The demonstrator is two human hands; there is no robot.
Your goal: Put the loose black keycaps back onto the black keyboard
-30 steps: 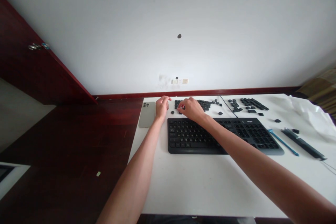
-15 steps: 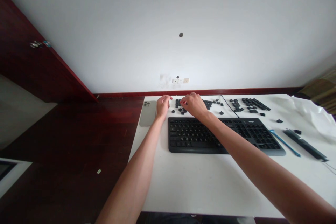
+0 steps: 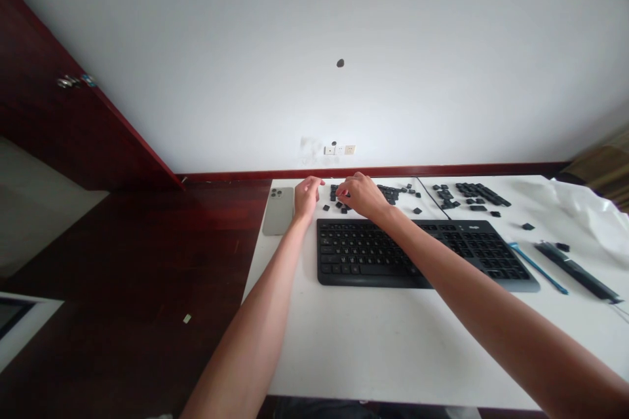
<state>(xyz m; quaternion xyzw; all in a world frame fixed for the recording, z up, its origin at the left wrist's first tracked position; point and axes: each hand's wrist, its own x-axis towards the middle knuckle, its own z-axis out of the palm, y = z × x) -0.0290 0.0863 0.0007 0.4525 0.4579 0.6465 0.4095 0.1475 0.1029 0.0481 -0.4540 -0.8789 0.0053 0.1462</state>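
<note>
1. White table [image 3: 344, 353]: it extends beneath and around both hands' fingers. Its left edge lies beyond the left fingers, so a small piece flicked that way could fall off.
2. Black keyboard [image 3: 363, 270]: nearer the wearer than either hand's fingers. Lettered keys fill its left part; the right part shows bare sockets. The right forearm crosses above it, and a lowered elbow might shove it askew.
3. Right hand [image 3: 362, 196]: thumb and index finger curl almost together over the loose pieces. I cannot tell whether anything is pinched there; a light tip grip could let a small cap slip.
4. Left hand [image 3: 306, 198]: fingers loosely bent, partly open, facing the right fingers. Its palm is hidden, so any hold cannot be told.
5. Smartphone [image 3: 278, 213]: camera side up, just left of the left fingers; an outward swing of that hand could push it edgeward.
6. Loose black keycaps [image 3: 417, 211]: under, beside and right of the right fingers. A dragging knuckle could scatter or mix them.
</note>
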